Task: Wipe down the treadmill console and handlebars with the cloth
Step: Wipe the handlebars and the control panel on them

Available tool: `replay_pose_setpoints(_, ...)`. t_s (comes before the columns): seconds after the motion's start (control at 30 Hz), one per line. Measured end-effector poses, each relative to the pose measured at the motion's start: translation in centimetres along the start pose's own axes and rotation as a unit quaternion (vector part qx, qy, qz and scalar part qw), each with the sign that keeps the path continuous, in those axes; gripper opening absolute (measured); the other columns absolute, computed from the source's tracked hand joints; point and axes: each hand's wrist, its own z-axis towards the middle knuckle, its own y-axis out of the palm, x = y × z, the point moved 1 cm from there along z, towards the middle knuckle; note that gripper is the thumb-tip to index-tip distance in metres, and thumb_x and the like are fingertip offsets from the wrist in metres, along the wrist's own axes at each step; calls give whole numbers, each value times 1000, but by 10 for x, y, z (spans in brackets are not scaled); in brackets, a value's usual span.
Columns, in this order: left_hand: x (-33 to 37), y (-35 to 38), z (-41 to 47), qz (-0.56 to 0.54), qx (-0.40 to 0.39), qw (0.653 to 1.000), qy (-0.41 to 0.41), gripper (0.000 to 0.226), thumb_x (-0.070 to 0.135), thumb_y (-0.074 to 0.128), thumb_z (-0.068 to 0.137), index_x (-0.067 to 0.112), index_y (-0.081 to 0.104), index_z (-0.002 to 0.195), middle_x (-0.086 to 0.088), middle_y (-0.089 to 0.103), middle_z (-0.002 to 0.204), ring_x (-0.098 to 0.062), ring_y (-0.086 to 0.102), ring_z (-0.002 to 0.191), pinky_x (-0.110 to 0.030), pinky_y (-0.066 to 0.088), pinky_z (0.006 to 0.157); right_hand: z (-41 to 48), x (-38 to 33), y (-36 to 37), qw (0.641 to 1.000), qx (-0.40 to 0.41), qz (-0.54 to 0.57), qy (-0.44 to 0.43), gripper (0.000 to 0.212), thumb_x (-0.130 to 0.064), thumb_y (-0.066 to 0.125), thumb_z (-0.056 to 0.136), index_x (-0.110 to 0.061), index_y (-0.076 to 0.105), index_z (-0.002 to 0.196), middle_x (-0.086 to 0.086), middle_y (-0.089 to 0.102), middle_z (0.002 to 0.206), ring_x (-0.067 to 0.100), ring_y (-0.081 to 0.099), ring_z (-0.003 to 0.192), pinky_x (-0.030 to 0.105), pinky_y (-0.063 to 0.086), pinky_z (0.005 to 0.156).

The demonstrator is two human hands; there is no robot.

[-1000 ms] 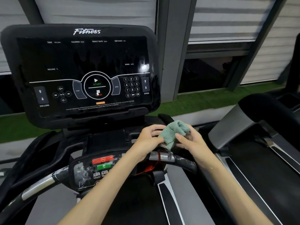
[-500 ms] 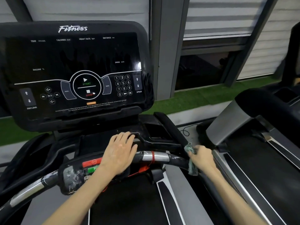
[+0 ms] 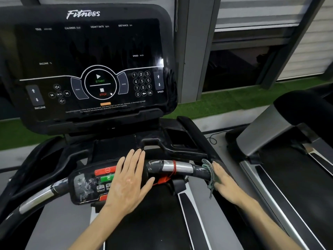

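The black treadmill console (image 3: 86, 51) with its dark "Fitness" touch panel stands ahead at upper left. Below it the curved front handlebar (image 3: 180, 167) runs left to right, with a button pad (image 3: 84, 186) at its middle. My left hand (image 3: 129, 183) lies flat, fingers straight, on the right part of that pad. A teal cloth (image 3: 210, 175) shows only as a thin frayed edge at the bar's right end. My right hand (image 3: 225, 181) presses it against the bar with straight fingers. Most of the cloth is hidden under the palm.
A red safety cord (image 3: 167, 177) hangs from the bar's middle. A second treadmill (image 3: 270, 127) stands close on the right. Green turf (image 3: 234, 98), a floor cable (image 3: 212, 139) and blinds over windows lie beyond. My treadmill's belt (image 3: 149, 222) runs below my arms.
One second ago both hands held the cloth above the bar. My left hand let go and settled flat on the button pad. My right hand carried the cloth to the bar's right end.
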Motion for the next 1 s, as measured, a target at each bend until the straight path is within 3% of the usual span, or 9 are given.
replay_pose_setpoints(0.1, 0, 2, 0, 5, -5, 1000, 5, 91, 67, 33, 90, -2, 29, 149, -19, 36, 152, -33, 31, 143, -50, 27, 115, -2, 10, 11, 998, 4, -62, -15, 79, -4, 47, 93, -20, -1, 154, -1, 0, 161, 10, -4, 146, 30, 4, 120)
replay_pose_setpoints(0.23, -6, 5, 1, 36, -31, 998, 39, 116, 81, 41, 73, -6, 26, 149, -23, 37, 149, -37, 32, 141, -52, 24, 115, -2, 4, 13, 996, 57, -53, -31, 76, -11, 55, 94, -21, 9, 154, -3, 16, 160, 14, 10, 148, 29, 15, 118)
replay_pose_setpoints(0.37, -5, 5, 2, 49, -45, 997, 40, 132, 77, 68, 60, -5, 17, 150, -26, 35, 150, -40, 33, 140, -53, 23, 115, -1, -10, 17, 994, 93, -24, -56, 64, -9, 50, 97, -19, 19, 153, -3, 27, 156, 17, 23, 145, 29, 22, 116)
replay_pose_setpoints(0.43, -3, 5, 2, 44, -36, 998, 33, 131, 72, 74, 60, -5, 18, 150, -26, 36, 149, -40, 33, 139, -53, 24, 115, -3, -14, 19, 992, 109, -11, -67, 62, -9, 47, 98, -20, 20, 152, -5, 27, 156, 16, 25, 144, 28, 23, 116)
replay_pose_setpoints(0.57, -1, 5, 2, 40, -15, 999, 24, 124, 64, 78, 60, -6, 25, 147, -26, 40, 145, -40, 36, 137, -53, 26, 114, -3, -47, 29, 979, 140, 18, -149, 60, -3, 45, 98, -19, 20, 151, -10, 24, 154, -1, 12, 144, 11, 8, 114)
replay_pose_setpoints(0.7, -1, 6, 2, 33, 4, 999, 19, 113, 60, 76, 67, -5, 28, 147, -24, 44, 140, -39, 40, 133, -52, 29, 113, 0, -52, 37, 973, 139, 51, -179, 59, -1, 44, 98, -15, 22, 151, -7, 22, 157, 4, 11, 146, 24, 10, 119)
replay_pose_setpoints(0.8, -2, 7, 2, 31, 16, 999, 19, 105, 57, 72, 73, -5, 30, 147, -24, 44, 138, -39, 41, 132, -50, 28, 113, -2, -25, 30, 976, 137, 53, -162, 62, 5, 45, 95, -16, 27, 150, -10, 26, 155, 1, 20, 143, 19, 18, 117)
replay_pose_setpoints(0.93, -1, 6, 2, 30, 17, 999, 18, 101, 57, 68, 77, -4, 28, 147, -23, 44, 138, -38, 41, 132, -50, 28, 113, -6, 2, 28, 984, 163, 28, -67, 58, -2, 47, 96, -20, 33, 148, -5, 42, 149, 18, 51, 128, 29, 39, 108)
replay_pose_setpoints(1.0, 0, 5, 2, 35, 15, 999, 14, 101, 57, 66, 78, -5, 28, 147, -23, 44, 138, -38, 41, 132, -50, 28, 113, -8, -4, 32, 978, 195, 46, -51, 54, 0, 46, 95, -18, 39, 145, -1, 49, 142, 22, 58, 118, 22, 40, 100)
